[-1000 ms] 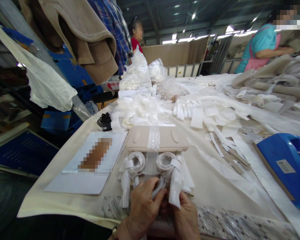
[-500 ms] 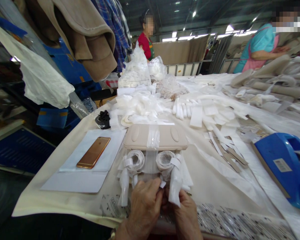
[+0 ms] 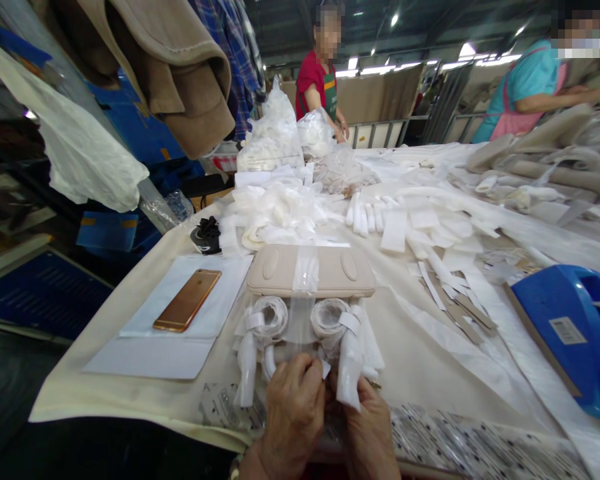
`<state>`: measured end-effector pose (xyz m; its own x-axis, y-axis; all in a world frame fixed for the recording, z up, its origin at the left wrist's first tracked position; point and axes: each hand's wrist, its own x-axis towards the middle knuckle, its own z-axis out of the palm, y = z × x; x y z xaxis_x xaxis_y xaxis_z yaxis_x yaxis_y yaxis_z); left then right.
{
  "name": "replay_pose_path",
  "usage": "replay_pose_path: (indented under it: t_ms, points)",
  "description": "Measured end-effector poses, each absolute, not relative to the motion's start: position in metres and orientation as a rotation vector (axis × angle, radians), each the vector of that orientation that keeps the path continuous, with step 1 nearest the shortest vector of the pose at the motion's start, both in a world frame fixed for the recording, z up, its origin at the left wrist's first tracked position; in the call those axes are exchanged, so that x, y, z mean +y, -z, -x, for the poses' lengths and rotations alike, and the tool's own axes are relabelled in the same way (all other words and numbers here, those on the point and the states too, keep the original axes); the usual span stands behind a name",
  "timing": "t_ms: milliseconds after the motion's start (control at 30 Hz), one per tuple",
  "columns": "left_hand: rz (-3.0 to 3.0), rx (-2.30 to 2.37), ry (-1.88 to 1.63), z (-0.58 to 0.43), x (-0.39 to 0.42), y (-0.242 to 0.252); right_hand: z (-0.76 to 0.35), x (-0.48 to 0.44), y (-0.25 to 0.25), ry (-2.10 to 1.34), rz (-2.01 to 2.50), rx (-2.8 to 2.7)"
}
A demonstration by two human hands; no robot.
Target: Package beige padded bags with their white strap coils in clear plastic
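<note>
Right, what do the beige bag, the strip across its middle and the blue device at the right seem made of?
Beige bag: matte leather or imitation leather, can't tell which; smooth panels with a raised seam suggest it. Strip: probably glossy clear plastic film; it shows highlights and beige through it. Blue device: likely hard plastic, smooth, rigid-looking and evenly coloured.

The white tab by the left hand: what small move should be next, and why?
Perhaps press the white tab flat: its end sticks up beside the left hand, and the right hand is close by, at the white wrapped strap.
</note>
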<state>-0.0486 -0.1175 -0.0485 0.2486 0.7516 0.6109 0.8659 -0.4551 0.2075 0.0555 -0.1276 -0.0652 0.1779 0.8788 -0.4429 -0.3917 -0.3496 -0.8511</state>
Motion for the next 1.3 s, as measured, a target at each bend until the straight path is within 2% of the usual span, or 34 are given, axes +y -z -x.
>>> replay_pose_path:
  t_ms: [200, 433, 633, 900, 1133, 1300]
  points:
    - [2.267, -1.572, 0.898, 0.046, -0.121, 0.052, -0.061, -0.126, 0.068, -1.469, 1.333, -0.608]
    - [2.262, -1.571, 0.983, 0.044, -0.121, 0.057, -0.061, -0.130, 0.075, -1.557, 1.230, -0.516]
    - [2.237, -1.583, 1.007, 0.042, -0.122, 0.060, -0.058, -0.129, 0.073, -1.490, 1.270, -0.482]
    - [2.314, -1.606, 1.062, 0.044, -0.121, 0.046, -0.056, -0.126, 0.059, -1.522, 1.290, -0.450]
    - [2.432, -1.907, 1.220, 0.048, -0.118, 0.044, -0.055, -0.126, 0.055, -1.538, 1.309, -0.446]
    - [2.519, -2.263, 0.990, 0.049, -0.112, 0.039, -0.053, -0.127, 0.059, -1.511, 1.338, -0.457]
